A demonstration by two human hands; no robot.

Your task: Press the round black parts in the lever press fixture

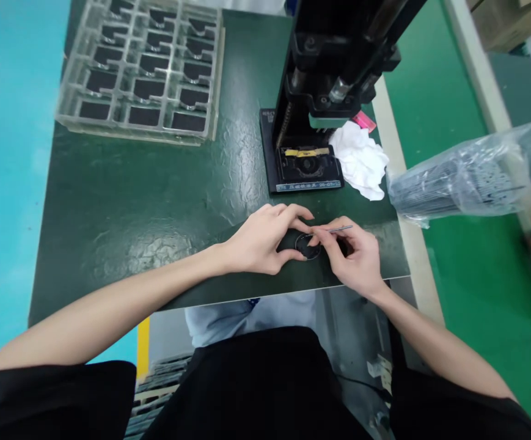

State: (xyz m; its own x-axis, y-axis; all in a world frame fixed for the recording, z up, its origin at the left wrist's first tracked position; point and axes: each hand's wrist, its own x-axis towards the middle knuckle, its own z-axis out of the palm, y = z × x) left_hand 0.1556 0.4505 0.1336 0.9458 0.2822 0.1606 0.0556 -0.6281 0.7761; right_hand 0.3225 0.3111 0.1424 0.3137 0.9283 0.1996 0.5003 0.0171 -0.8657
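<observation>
Near the front edge of the dark green bench lies a small round black part (pixel 308 249) with a thin pale rim. My left hand (pixel 267 239) curves around it from the left, its thumb at the near side and its fingers at the far side. In my right hand (pixel 355 253), a thin metal rod-like tool (pixel 342 228) is pinched between thumb and fingers. Those fingertips meet over the right side of the part and partly hide it. The tool's working end is hidden by the fingers.
A black hand press (pixel 307 140) stands just beyond my hands, a white cloth (pixel 359 160) beside it. Clear trays (pixel 123 127) with black pieces sit at the far left. To the right, a plastic-wrapped bundle (pixel 457 183) of thin grey pieces juts over the bench edge.
</observation>
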